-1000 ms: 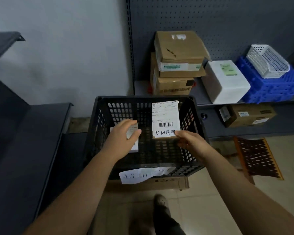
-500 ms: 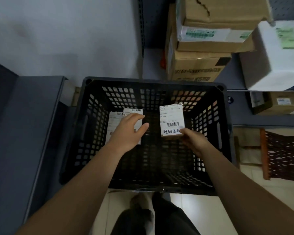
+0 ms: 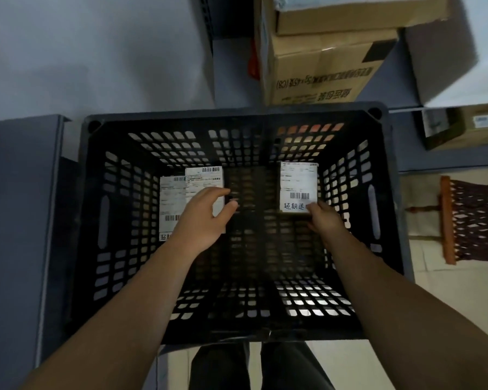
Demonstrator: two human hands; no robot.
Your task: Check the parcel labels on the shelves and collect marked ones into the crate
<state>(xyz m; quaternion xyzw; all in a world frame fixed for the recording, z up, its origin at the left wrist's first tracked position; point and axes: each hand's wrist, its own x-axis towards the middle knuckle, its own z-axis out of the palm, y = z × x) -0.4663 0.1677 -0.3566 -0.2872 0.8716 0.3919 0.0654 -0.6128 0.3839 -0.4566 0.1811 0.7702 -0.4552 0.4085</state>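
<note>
The fingers of the right hand (image 3: 326,220) pinch the near edge of a small parcel (image 3: 298,187), label up with handwriting showing, held low near the right wall of the black crate (image 3: 237,115), probably so the mark stays readable as it goes down. The left hand (image 3: 206,218) grips a second parcel (image 3: 204,182) over a third (image 3: 171,204) already lying by the left wall, likely to stack it. Beyond the crate, cardboard boxes (image 3: 321,71) sit on the shelf (image 3: 228,68), presumably still to be checked
</note>
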